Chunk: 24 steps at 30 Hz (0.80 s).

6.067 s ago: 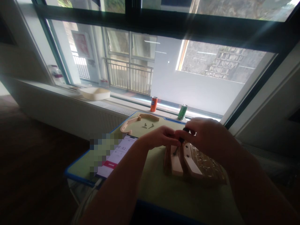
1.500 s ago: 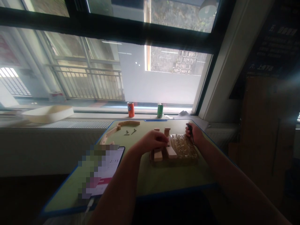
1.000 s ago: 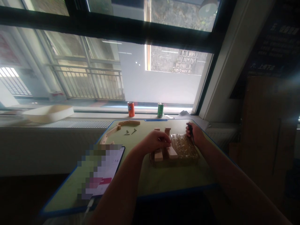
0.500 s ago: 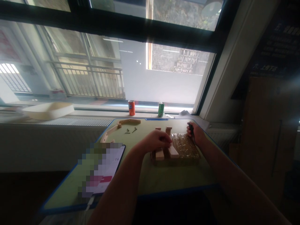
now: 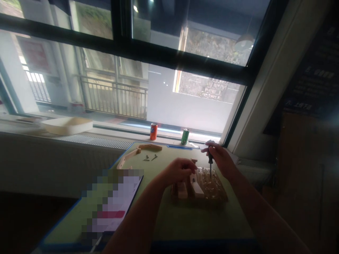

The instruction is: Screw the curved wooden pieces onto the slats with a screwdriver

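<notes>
I'm now turning the screwdriver (image 5: 210, 159) tip-down, seemingly readier, at one o'clock of the pale wooden piece (image 5: 197, 190); right hand (image 5: 219, 155) fingers are gripping it, left hand (image 5: 180, 170) curling, pinch unclear.

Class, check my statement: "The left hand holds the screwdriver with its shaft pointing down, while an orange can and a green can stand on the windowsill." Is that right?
Not quite: the right hand, not the left hand, holds the screwdriver, as the head view shows. Its shaft does point down, and the orange can and green can do stand on the windowsill.
</notes>
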{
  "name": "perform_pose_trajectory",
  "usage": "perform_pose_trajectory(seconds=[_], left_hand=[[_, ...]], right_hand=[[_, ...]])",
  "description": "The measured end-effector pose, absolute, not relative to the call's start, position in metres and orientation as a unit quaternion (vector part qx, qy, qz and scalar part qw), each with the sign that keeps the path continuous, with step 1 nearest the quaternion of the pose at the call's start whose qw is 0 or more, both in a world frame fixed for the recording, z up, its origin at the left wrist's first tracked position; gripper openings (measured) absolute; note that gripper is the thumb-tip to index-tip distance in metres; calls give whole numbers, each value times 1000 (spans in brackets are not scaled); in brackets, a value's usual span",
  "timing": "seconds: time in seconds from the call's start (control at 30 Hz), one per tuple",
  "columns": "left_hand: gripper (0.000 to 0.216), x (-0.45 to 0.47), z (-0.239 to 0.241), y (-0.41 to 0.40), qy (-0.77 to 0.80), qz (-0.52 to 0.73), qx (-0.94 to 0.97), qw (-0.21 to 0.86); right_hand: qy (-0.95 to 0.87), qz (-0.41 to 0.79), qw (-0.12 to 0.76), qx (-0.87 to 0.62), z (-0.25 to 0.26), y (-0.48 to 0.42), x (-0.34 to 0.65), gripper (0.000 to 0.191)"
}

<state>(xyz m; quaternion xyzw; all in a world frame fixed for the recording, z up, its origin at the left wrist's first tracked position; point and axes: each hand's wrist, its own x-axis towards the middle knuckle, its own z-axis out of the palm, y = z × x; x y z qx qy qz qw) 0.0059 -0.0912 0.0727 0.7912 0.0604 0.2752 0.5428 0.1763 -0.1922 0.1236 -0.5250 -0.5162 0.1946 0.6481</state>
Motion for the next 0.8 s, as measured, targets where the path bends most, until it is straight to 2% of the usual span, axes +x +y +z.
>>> perform_pose_trajectory(seconds=[0.13,0.23,0.37,0.53,0.63,0.8], left_hand=[[22,7,79,-99,72,349,745,564],[22,6,80,-102,60,382,716,581],[17,-1,82,-100,63,374,688,619],[25,-9,89,-104,19,327,658,678],[31,-7,90,-108,36,325,663,673],[28,-3,88,-107,84,350,684,635]], right_hand=[[-723,160,393,-544,178,-205,135,25],[-786,78,275,-549,202,-210,114,24],[-791,-5,248,-559,204,-213,103,19],[-806,-11,246,-539,194,-215,114,16],[-807,-2,259,-530,191,-213,122,18],[-805,-10,248,-539,186,-206,129,20]])
